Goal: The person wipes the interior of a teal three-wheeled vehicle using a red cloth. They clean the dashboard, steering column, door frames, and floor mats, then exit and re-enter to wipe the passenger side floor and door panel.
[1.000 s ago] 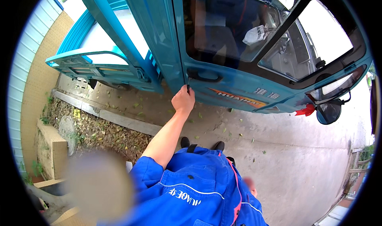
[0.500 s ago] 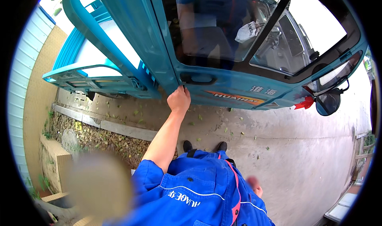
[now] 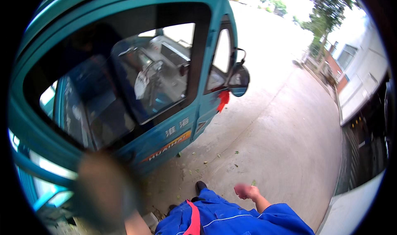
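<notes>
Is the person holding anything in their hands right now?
The right hand is a loose, empty fist. The left hand is hidden behind a blur beside the teal door, so cannot tell.

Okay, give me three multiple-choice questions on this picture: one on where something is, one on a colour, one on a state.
1. Where is the red tassel?
A. below the side mirror
B. on the concrete ground
C. in the right hand

2. What colour is the vehicle door?
A. white
B. teal
C. yellow

3. What does the right hand hold?
A. a wrench
B. a rag
C. nothing

Answers: 1 A, the tassel hangs just under the mirror. 2 B, the door panel is teal. 3 C, the hand hangs free over the ground with nothing in it.
</notes>
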`<state>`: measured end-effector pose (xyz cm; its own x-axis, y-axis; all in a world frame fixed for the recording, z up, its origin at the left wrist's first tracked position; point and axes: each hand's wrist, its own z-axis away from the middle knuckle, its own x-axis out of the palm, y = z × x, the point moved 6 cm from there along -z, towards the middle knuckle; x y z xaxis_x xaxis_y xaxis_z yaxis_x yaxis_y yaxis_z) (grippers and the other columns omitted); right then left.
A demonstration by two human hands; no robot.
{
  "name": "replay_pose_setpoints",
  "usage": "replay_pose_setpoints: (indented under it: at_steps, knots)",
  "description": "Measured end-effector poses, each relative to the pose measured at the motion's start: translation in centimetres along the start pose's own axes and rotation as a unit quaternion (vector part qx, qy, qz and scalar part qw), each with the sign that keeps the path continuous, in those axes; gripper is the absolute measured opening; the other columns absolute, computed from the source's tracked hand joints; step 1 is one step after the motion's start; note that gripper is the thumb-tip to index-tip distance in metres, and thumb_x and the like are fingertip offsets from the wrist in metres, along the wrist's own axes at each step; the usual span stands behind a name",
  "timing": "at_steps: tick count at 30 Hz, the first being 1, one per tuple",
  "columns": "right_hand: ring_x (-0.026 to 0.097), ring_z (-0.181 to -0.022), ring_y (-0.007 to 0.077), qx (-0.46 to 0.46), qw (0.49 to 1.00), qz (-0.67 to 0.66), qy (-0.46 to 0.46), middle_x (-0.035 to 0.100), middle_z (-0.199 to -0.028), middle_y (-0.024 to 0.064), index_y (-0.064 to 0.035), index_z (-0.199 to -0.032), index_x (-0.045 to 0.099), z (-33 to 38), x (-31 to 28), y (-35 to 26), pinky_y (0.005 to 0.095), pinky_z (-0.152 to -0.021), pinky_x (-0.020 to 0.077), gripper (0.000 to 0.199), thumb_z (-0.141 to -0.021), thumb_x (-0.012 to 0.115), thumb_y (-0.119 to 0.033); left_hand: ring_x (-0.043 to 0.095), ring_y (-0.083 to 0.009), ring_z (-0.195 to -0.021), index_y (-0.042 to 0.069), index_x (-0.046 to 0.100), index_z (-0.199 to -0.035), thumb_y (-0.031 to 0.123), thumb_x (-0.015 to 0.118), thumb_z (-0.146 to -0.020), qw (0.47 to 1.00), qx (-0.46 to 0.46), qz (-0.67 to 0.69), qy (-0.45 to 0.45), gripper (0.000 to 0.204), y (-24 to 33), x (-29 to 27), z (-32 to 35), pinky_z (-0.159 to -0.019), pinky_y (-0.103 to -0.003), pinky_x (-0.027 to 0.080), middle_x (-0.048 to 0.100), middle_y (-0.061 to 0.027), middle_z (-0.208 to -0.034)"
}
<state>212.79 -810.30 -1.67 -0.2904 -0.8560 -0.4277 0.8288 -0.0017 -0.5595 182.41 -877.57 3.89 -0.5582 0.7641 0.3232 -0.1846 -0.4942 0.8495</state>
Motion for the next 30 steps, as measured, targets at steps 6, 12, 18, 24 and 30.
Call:
replay_pose_setpoints:
  at_steps: [6,12,18,24,30]
  knots:
    - [0.074,-0.066,0.0202,-0.02,0.999,-0.031,-0.028,0.076,-0.078,0.0099,-0.001,-0.096,0.076,-1.0,1.5,2.9,0.0329,-0.058,0.0574,0.023,-0.075,0.069,0.002,0.05,-0.0206,-0.066,0.013,0.058,-0.097,0.039,0.059,-0.106,0.96,-0.08,0.153,-0.222,0.028,-1.6,-2.9,-1.3,-0.058,-0.039,0.044,0.046,-0.0015,-0.074]
    - [0.073,-0.062,0.0196,0.018,0.997,-0.073,-0.002,0.077,-0.077,0.0116,-0.002,-0.098,0.078,2.1,1.5,6.6,0.0338,-0.057,0.0568,0.023,-0.077,0.066,-0.001,0.065,-0.027,-0.073,0.009,0.067,-0.102,0.036,0.07,-0.098,0.86,0.213,-0.45,0.111,0.028,1.8,-2.9,-1.8,-0.063,-0.042,0.053,0.065,-0.0091,-0.086]
    - [0.072,-0.061,0.0167,0.053,0.996,-0.065,0.032,0.076,-0.072,0.0087,-0.0082,-0.089,0.078,2.4,1.3,11.8,0.0283,-0.052,0.0507,0.018,-0.087,0.072,-0.025,0.073,-0.0398,-0.09,0.006,0.076,-0.108,0.035,0.072,-0.095,0.705,0.379,-0.585,0.129,0.033,8.2,3.6,6.1,-0.077,-0.049,0.058,0.076,-0.0195,-0.101]
    - [0.073,-0.06,0.0208,0.052,0.985,-0.153,0.067,0.074,-0.071,0.0121,-0.0029,-0.099,0.078,1.8,2.1,14.3,0.036,-0.054,0.0561,0.026,-0.077,0.064,-0.004,0.071,-0.0401,-0.096,0.005,0.071,-0.122,0.035,0.066,-0.098,0.506,0.572,-0.642,-0.065,0.038,7.9,3.3,2.7,-0.084,-0.052,0.056,0.073,-0.0228,-0.11]
    - [0.073,-0.061,0.0213,0.058,0.976,-0.202,0.057,0.074,-0.071,0.0121,-0.0058,-0.101,0.079,3.9,3.7,16.4,0.0344,-0.054,0.0551,0.028,-0.076,0.065,-0.005,0.069,-0.0404,-0.105,0.006,0.065,-0.133,0.034,0.064,-0.098,0.345,0.687,-0.608,-0.199,0.045,7.9,4.2,-3.3,-0.091,-0.051,0.055,0.071,-0.0237,-0.119]
